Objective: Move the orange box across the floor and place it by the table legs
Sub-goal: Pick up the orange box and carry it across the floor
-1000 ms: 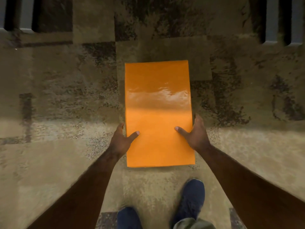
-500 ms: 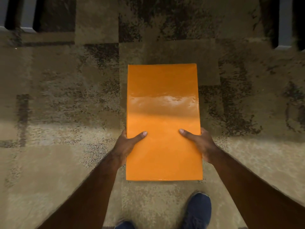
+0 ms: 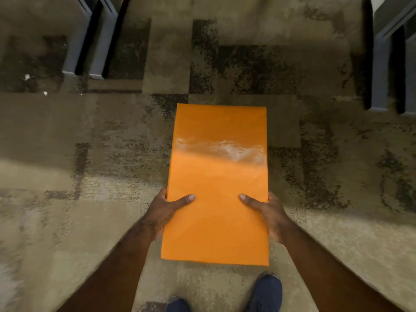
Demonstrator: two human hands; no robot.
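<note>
Clamping the flat, glossy orange rectangular box (image 3: 217, 188) by its long sides, left hand (image 3: 164, 211) and right hand (image 3: 269, 213) hold it above the patterned carpet floor (image 3: 101, 217); probably light, stiff, slippery. Grey bench legs (image 3: 87, 39) stand at eleven o'clock.

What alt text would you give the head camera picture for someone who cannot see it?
Seen from above, a person's left hand and right hand hold an orange box by its long sides over patterned carpet. Grey table legs stand ahead at upper left and upper right; dark blue shoes show below.
</note>
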